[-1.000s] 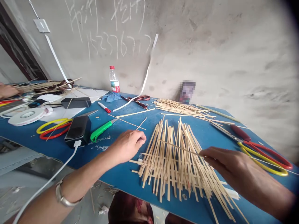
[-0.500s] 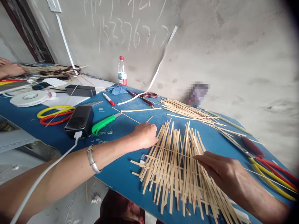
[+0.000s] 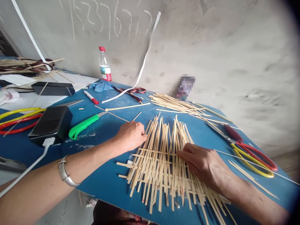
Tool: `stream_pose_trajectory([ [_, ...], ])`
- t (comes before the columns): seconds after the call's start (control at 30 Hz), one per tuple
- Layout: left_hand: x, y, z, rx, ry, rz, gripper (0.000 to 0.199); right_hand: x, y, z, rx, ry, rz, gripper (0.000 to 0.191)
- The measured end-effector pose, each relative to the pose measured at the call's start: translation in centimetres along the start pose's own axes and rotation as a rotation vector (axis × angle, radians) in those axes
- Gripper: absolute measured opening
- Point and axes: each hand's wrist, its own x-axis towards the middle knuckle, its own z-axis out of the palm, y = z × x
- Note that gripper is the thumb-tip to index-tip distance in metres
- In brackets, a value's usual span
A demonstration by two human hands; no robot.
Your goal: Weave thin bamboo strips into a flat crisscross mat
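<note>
A loose mat of pale bamboo strips [image 3: 161, 168] lies on the blue table, long strips fanned out and crossed by several weft strips near the lower part. My left hand [image 3: 132, 134] is closed at the mat's upper left edge; its fingertips are curled out of sight, so what they hold is hidden. Over the mat's right side, my right hand [image 3: 201, 162] pinches a thin cross strip [image 3: 158, 152] that runs leftward over the long strips. A thin pale strand [image 3: 248, 162] trails off to the right from behind that hand.
Red-and-yellow-handled scissors [image 3: 255, 156] lie at right, below a pile of loose strips [image 3: 174, 104]. At left are a green-handled knife [image 3: 85, 125], a black box with a white cable [image 3: 52, 122], more scissors [image 3: 21, 117] and a marker [image 3: 91, 97]. A bottle [image 3: 104, 67] stands by the wall.
The view has shifted right, so most things appear further left. The cross strip now lies lower against the mat, its left end showing below my left hand. Both hands stay closed.
</note>
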Motion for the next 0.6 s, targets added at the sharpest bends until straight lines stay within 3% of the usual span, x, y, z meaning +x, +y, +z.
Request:
stream_pose_trajectory([
  [0.27, 0.1, 0.1, 0.1, -0.027, 0.025, -0.044, 0.018, -0.3, 0.1, 0.4, 0.006, 0.061, -0.058, 0.027],
  [0.6, 0.2, -0.1, -0.4, -0.205, 0.014, -0.075, 0.01, -0.1, -0.1, -1.1, -0.064, 0.122, -0.188, 0.03],
])
